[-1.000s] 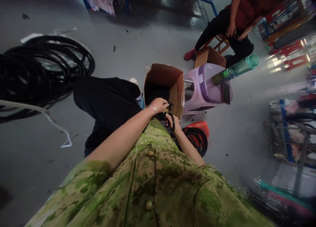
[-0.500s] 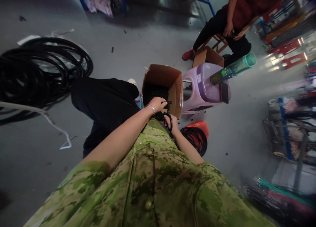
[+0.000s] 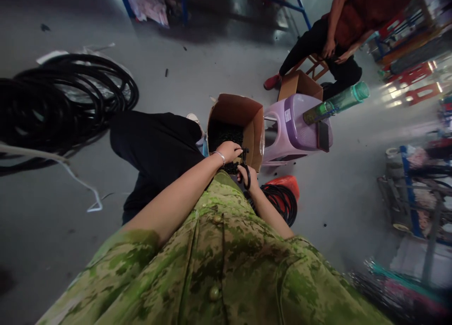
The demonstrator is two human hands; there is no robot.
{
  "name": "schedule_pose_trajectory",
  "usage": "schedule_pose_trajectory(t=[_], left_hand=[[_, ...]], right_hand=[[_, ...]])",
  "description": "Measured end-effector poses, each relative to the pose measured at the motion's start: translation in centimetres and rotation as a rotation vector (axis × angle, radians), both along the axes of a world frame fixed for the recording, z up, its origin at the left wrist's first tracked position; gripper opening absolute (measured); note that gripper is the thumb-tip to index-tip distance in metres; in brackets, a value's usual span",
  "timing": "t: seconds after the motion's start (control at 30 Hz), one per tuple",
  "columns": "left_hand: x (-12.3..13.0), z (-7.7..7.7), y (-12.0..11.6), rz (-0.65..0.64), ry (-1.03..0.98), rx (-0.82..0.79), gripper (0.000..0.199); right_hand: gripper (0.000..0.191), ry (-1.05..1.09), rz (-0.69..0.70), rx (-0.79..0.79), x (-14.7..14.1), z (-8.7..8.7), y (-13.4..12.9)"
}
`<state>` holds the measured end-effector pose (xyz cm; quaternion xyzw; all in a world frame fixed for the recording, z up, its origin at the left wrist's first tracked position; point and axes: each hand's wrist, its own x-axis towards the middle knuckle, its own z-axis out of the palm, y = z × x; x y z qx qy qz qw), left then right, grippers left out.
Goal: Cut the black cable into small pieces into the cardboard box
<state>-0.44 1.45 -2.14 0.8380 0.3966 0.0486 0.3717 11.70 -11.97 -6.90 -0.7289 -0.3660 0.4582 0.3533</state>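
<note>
Over the box [image 3: 236, 107], perhaps for catching bits, scissors [image 3: 248, 175] are gripped in right hand [image 3: 253, 179], a strip [image 3: 246, 150] in left hand [image 3: 229, 150].

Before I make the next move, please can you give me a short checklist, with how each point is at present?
1. Scissors held: ok. The right hand has the black-handled scissors.
2. Left fingers safe from the blades: cannot tell. The left hand is very near them, and the detail is too small.
3. Box under the hands open: ok. The cardboard box stands open, with black pieces inside.
4. Floor free of loose bits: not ok. A small dark piece lies there, among others.
5. Co-worker's hands away from the scissors: ok.
</note>
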Motion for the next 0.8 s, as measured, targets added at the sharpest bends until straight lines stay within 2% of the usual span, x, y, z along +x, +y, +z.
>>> schedule_pose_trajectory(t=[0.13, 0.23, 0.5, 0.67, 0.8], left_hand=[[0.1, -0.2, 0.0, -0.021, 0.004, 0.002, 0.033], [0.2, -0.4, 0.0, -0.022, -0.013, -0.036, 0.032], [0.0, -0.5, 0.1, 0.010, -0.032, -0.066, 0.034], [0.0, -0.6, 0.2, 0.012, -0.063, -0.075, 0.032], [0.0, -0.8, 0.3, 0.013, -0.078, -0.059, 0.033]], right_hand=[[0.039, 0.067, -0.004, -0.079, -0.1, 1.3, 0.7], [0.038, 0.057, -0.016, -0.083, -0.2, 1.4, 0.7], [0.035, -0.129, 0.014, 0.000, -0.4, -0.6, -0.3], [0.032, -0.164, -0.020, 0.010, -0.3, -1.8, -0.3], [0.034, -0.170, -0.024, 0.021, -0.3, -2.1, -0.2]])
